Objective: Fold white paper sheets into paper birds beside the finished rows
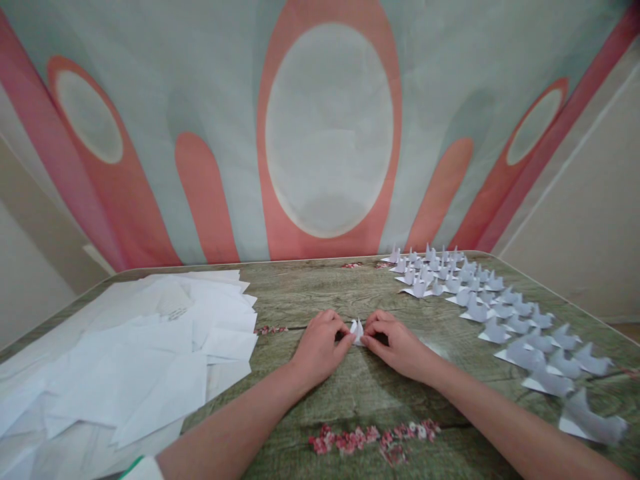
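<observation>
One camera sits on the person's head; it looks forward and down over the table, from the side where the person is; both arms come in from the bottom, and the left hand and right hand show a bit below the middle, not far off; the table's far edge runs across about halfway up, with the big printed sheet facing the camera above it; the view is very wide, so the loose papers at left and the paper birds at right both fit in.
</observation>
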